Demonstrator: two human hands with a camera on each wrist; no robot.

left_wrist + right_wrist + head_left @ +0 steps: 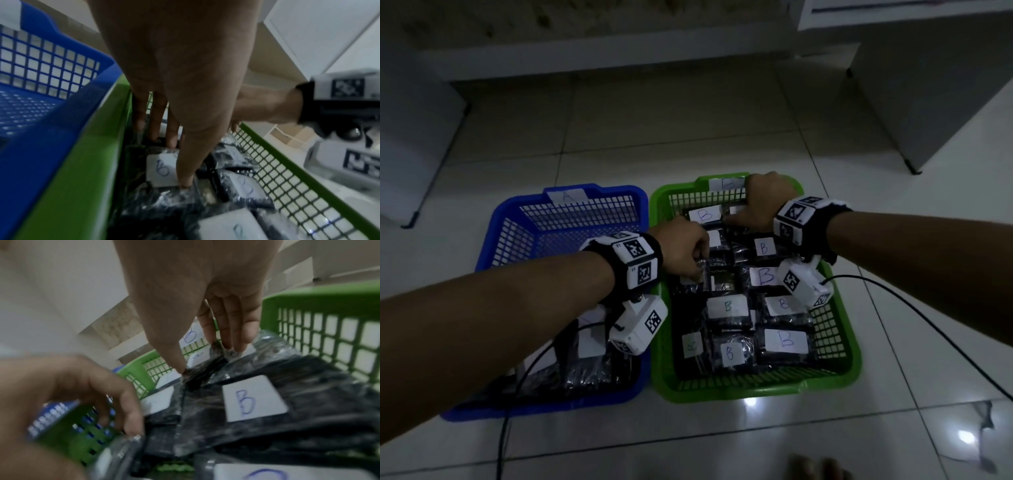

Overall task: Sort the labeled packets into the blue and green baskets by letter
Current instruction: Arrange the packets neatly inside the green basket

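Reaching into the green plastic mesh basket point(840, 346) at centre right of the head view, I have both hands on small black film-wrapped packets with white paper labels point(727, 308). My left hand point(683, 245) curls fingers and thumb round one packet's edge; my right hand point(760, 202) pinches another near the far wall. They look light, soft and slippery, so I'd grip an edge seam. I count two baskets, with about ten labels visible here, the readable ones B. The blue plastic mesh basket point(493, 240), lower left, holds several, mostly hidden.
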